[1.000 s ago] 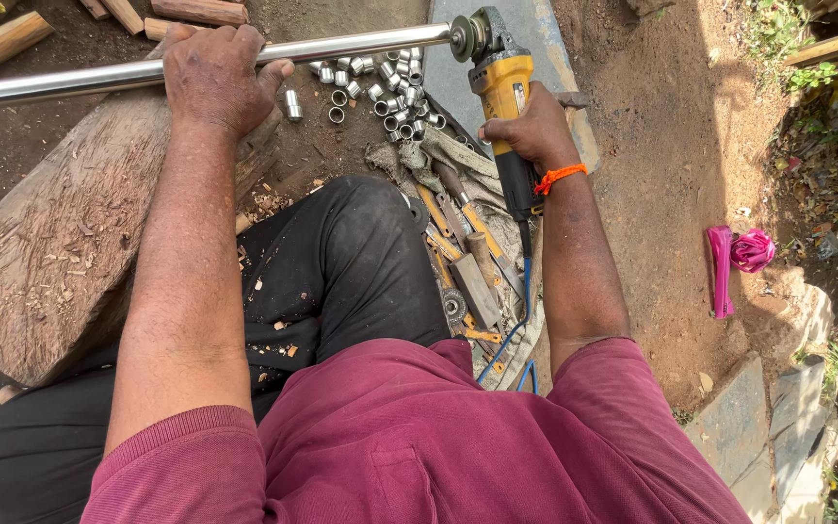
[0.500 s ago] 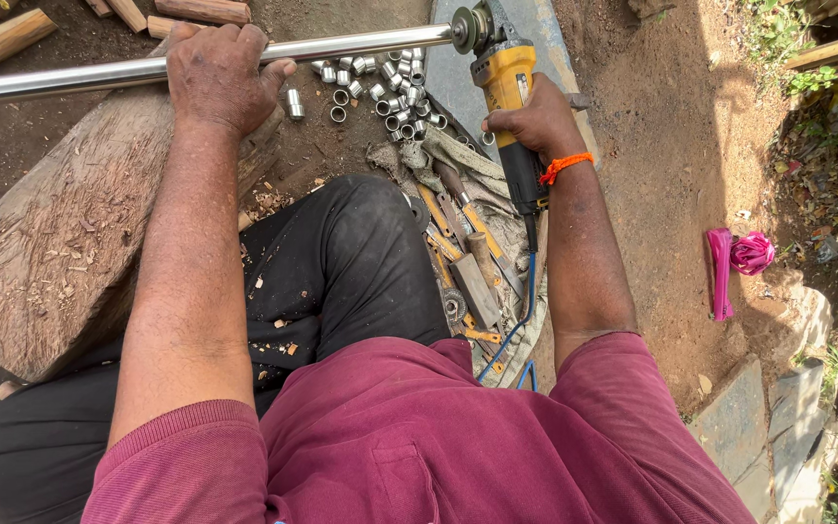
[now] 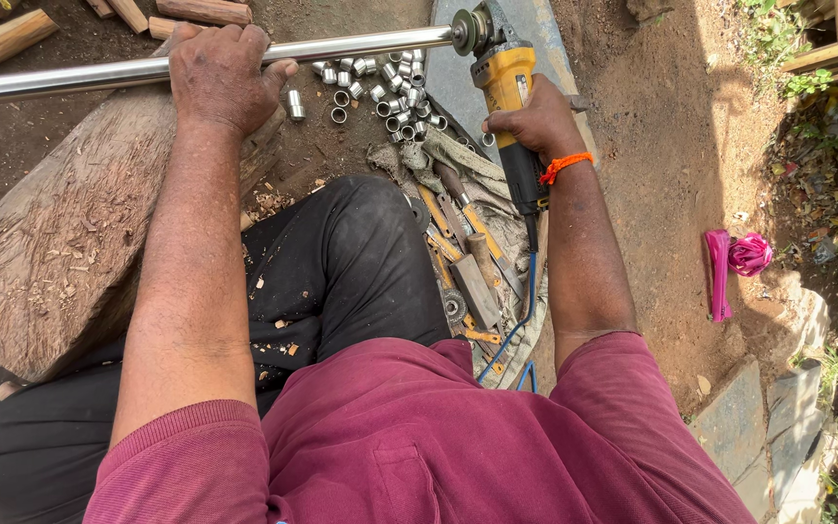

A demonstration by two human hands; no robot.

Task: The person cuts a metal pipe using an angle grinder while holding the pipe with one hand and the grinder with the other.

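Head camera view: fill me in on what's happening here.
A person sits on the ground, their left hand pressing a long shiny metal pipe down on a rough wooden log. Their right hand grips a yellow angle grinder, its disc right at the pipe's end. Short cut pipe rings lie scattered on the dirt just beyond, with hand tools on a cloth beside the knee.

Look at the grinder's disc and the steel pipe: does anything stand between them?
Nothing visible does. The grinder, held in the right hand, has its disc at the end of the steel pipe, which the left hand steadies.
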